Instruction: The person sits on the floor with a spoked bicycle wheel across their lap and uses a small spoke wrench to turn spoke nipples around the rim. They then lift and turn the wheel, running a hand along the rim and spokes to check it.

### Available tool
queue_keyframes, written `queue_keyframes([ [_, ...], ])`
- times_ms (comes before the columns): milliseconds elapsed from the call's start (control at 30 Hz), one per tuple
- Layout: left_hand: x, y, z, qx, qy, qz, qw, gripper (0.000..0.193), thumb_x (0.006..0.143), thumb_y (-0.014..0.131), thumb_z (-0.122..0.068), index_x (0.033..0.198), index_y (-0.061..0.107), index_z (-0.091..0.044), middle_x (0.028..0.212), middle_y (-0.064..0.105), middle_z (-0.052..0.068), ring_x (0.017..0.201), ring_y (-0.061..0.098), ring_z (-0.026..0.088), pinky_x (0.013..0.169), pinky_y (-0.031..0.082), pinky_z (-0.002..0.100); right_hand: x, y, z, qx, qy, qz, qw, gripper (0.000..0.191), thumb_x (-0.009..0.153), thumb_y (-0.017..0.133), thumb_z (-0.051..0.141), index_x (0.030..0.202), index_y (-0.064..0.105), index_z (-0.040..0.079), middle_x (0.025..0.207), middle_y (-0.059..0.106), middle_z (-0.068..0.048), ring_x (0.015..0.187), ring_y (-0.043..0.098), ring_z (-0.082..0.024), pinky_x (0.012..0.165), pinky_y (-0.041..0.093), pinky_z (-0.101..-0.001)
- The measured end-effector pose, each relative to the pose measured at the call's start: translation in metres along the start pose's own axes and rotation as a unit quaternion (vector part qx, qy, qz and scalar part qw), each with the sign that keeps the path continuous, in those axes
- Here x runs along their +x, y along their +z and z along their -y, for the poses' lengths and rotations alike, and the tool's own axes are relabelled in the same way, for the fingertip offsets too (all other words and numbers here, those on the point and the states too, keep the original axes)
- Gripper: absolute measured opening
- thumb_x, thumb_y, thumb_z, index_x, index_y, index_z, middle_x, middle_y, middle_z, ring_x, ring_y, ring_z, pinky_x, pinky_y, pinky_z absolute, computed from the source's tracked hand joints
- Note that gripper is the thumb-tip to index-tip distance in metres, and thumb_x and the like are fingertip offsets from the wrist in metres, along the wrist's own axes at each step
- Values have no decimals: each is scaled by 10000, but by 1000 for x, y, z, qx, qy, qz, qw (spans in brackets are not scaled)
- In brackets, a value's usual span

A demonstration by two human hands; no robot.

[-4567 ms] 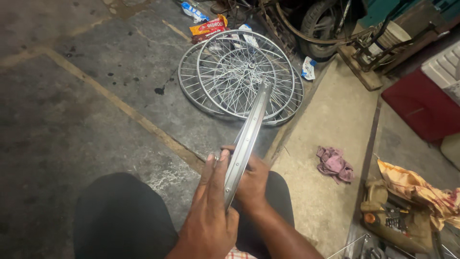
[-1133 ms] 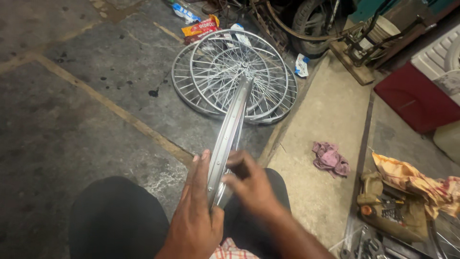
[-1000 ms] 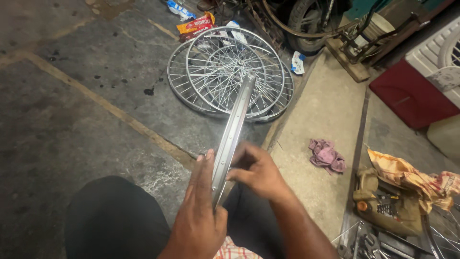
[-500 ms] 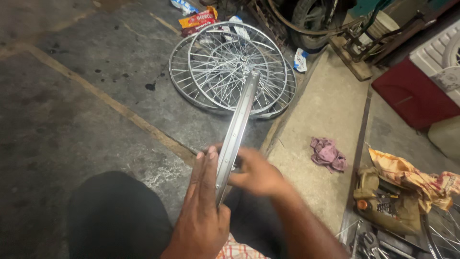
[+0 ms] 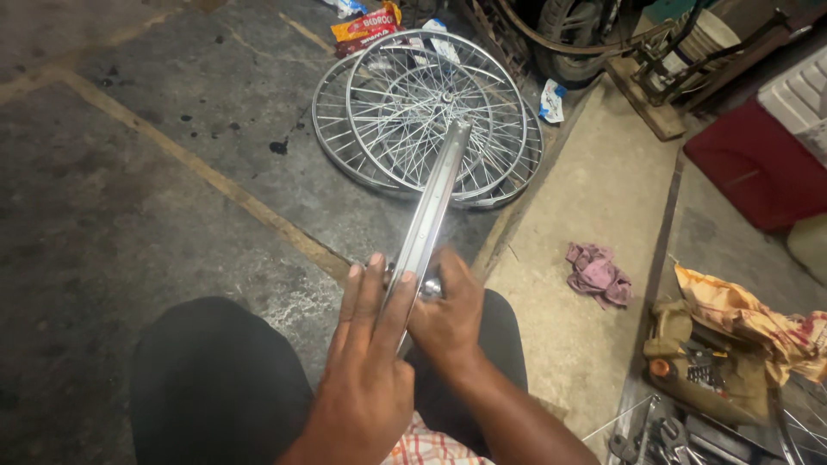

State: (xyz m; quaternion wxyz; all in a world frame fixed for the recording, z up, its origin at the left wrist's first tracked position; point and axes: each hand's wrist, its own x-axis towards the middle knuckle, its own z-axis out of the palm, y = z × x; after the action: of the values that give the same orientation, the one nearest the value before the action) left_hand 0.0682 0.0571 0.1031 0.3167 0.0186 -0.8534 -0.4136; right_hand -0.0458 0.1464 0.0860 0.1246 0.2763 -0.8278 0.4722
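Person seated, knees in dark trousers at near edge of view. A bare metal wheel rim [image 5: 431, 207] stands edge-on between the two hands, running from the lap away toward the far middle of the scene.

Left hand [image 5: 366, 362]: flat and open, fingers straight and together, pressed along the left face of the rim; not curled round it. Right hand [image 5: 448, 310]: fingers curled tight at the right face of the rim, near its lower part; a small metal piece shows at the fingertips, too small to tell what it is.

Beyond the rim's far end, a stack of spoked bicycle wheels [image 5: 422, 112] lies flat on the concrete floor [image 5: 129, 198], well apart from the hands. Snack wrappers [image 5: 366, 24] lie just beyond the stack. A painted stripe crosses the floor diagonally from far left toward the knees.

Right of the hands, a crumpled pink rag [image 5: 596, 274] on the paler slab. Near right corner: a grimy tool bag [image 5: 698, 370] with an orange cloth [image 5: 749, 319] beside it. Far right, a red box [image 5: 758, 164].
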Motion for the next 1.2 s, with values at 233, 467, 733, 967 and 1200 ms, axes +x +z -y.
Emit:
queue_keyframes([
  [233, -18, 1, 16, 20, -12, 6, 1000, 785, 734, 577, 11, 1503, 419, -14, 1562, 377, 301, 1462, 343, 527, 1161, 312, 577, 0, -10, -31, 69, -8, 91, 993, 228, 837, 753, 86, 1049, 698, 22, 914, 753, -95, 792, 742, -153, 714, 596, -277],
  [467, -48, 9, 29, 12, -8, -4, 1000, 762, 713, 564, 8, 1467, 470, -47, 1545, 410, 283, 1458, 373, 497, 1171, 340, 565, -46, 13, -54, 89, -123, -58, 987, 251, 813, 683, 36, 1064, 691, 26, 1069, 688, -132, 978, 679, -182, 816, 570, -296],
  [733, -21, 11, 22, -22, 31, -21, 999, 812, 726, 532, 107, 1515, 377, -2, 1595, 320, 334, 1499, 290, 567, 1218, 307, 588, -21, 20, -83, 319, 117, 187, 922, 255, 971, 599, 76, 1190, 690, -17, 1136, 741, -78, 1062, 666, -149, 950, 538, -310],
  [967, 8, 0, 13, -4, 12, 2, 1000, 818, 751, 546, 83, 1541, 352, 0, 1597, 295, 337, 1488, 268, 566, 1201, 293, 581, -24, 28, -75, 381, 130, 64, 913, 207, 966, 650, 24, 1173, 643, 11, 1120, 691, -72, 1087, 646, -154, 960, 533, -311],
  [1200, 4, 3, 13, -32, -22, -6, 999, 911, 696, 557, 93, 1559, 281, 8, 1597, 329, 309, 1490, 280, 557, 1193, 303, 565, -7, 19, -65, 407, 126, 117, 897, 295, 811, 766, -33, 1041, 592, 31, 1131, 666, -67, 1044, 656, -179, 880, 578, -337],
])
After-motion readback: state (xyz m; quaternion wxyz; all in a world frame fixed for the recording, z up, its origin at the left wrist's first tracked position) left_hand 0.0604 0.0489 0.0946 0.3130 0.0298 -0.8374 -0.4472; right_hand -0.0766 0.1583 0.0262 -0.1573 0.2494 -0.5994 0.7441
